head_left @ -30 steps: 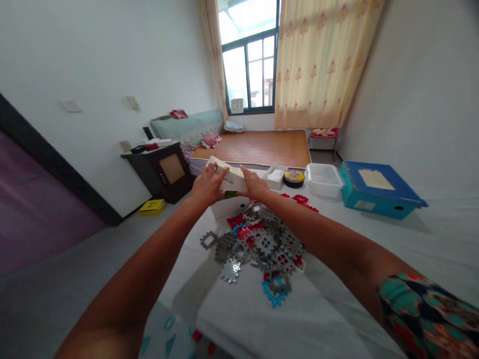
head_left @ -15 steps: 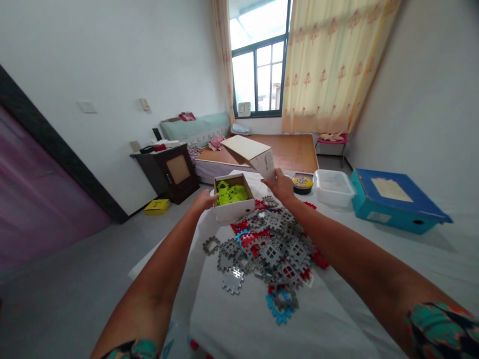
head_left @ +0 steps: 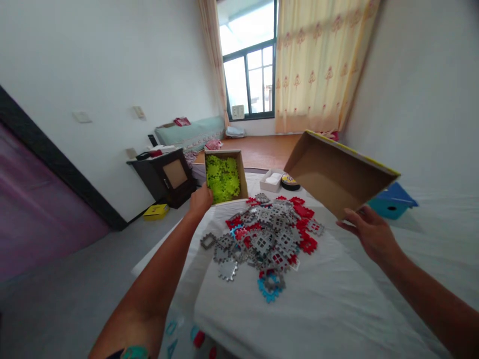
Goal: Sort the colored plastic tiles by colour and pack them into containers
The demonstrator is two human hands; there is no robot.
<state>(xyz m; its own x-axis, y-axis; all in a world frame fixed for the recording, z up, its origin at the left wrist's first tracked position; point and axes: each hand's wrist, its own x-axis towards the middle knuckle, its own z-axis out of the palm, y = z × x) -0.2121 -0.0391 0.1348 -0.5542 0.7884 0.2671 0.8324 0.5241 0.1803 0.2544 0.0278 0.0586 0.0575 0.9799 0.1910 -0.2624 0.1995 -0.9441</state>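
Note:
My left hand (head_left: pixel 201 197) grips the near left side of a cardboard box (head_left: pixel 244 180), which is tilted so its inside faces me. Bright green toothed plastic pieces (head_left: pixel 223 178) fill that box. Off to the right, my right hand (head_left: pixel 368 230) pinches the lower edge of a box lid (head_left: pixel 339 172), its brown inner side turned towards me. Between my hands and nearer to me lies a heap of grey interlocking pieces (head_left: pixel 269 234), mixed with red pieces (head_left: pixel 307 243). A blue toothed ring (head_left: pixel 270 294) lies at the front of the heap, touching a grey one.
Behind the heap stand a small white box (head_left: pixel 270 181) and a round black-and-yellow tin (head_left: pixel 290 182). The lid partly hides a blue storage box (head_left: pixel 391 202). More pieces (head_left: pixel 199 339) lie on the floor by the bed's white-sheeted edge. A dark cabinet (head_left: pixel 168 174) stands left.
My right hand has carried the lid to the right and turned its inside towards me. My left hand has raised and tilted the box of green pieces. A small white box now shows behind the heap.

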